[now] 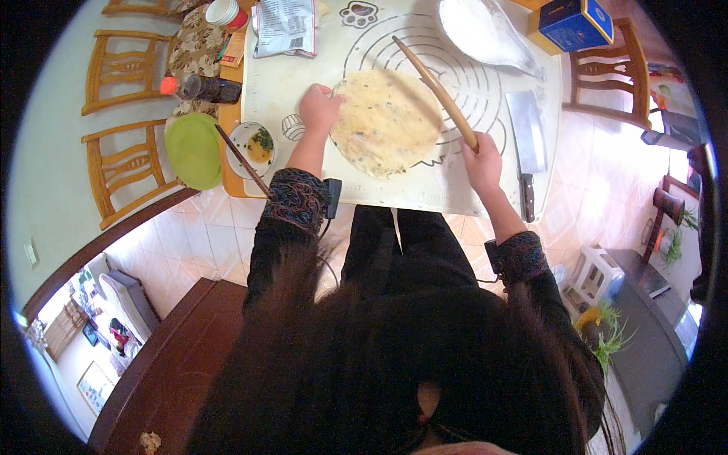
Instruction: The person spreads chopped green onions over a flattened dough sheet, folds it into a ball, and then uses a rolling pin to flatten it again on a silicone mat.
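Observation:
A thin round of rolled dough (pixel 387 122) with dark green flecks lies flat on the printed pastry mat (pixel 301 165). My left hand (pixel 321 108) grips the dough's left edge between thumb and fingers. In my right hand (pixel 482 162) is the near end of a wooden rolling pin (pixel 438 88), which slants up and left; its shadow falls across the dough. Right of that hand lies a cleaver (pixel 526 131) with a dark handle. A bowl (pixel 252 151) of yellow liquid and chopped greens stands to the left, chopsticks (pixel 242 159) across its rim.
At the back are a flour bag (pixel 483 31), a printed packet (pixel 284 28) and a blue box (pixel 574 25). Along the left stand paper cups (pixel 224 12), a dark bottle with a red cap (pixel 210 89) and a green round mat (pixel 193 151). Wooden chairs (pixel 128 165) flank the table.

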A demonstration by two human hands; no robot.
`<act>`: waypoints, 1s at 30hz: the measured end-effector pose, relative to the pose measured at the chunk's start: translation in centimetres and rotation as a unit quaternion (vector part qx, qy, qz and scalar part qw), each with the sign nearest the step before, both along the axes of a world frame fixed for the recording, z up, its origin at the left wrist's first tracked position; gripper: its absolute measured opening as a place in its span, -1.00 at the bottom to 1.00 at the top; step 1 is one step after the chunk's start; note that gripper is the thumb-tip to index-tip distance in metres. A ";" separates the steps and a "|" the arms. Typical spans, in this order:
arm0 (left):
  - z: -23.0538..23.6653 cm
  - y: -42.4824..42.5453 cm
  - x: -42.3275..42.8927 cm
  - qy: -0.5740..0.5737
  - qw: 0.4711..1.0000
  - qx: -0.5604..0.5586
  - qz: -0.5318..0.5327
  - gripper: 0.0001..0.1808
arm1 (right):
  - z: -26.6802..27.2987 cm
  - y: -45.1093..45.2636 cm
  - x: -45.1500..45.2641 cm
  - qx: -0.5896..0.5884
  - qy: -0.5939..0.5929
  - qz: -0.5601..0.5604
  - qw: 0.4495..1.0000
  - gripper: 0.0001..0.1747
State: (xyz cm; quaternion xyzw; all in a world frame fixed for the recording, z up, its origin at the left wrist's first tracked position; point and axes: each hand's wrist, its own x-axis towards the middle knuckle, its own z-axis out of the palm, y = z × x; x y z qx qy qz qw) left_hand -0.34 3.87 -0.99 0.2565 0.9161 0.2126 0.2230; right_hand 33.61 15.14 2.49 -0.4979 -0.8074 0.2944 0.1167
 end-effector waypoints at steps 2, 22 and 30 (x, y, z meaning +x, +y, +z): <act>-0.4 -0.1 -1.2 0.012 0.997 -0.045 -0.055 -0.58 | 0.0 0.1 0.9 -0.004 -0.006 -0.009 1.000 -0.70; 1.4 -11.2 9.1 0.237 0.965 0.096 -0.054 -0.30 | -2.7 4.8 -3.2 0.153 0.045 0.344 0.925 -0.60; -0.9 -4.5 6.6 0.237 0.962 0.031 -0.129 -0.17 | -4.4 7.6 -12.5 0.260 -0.002 0.313 0.913 -0.23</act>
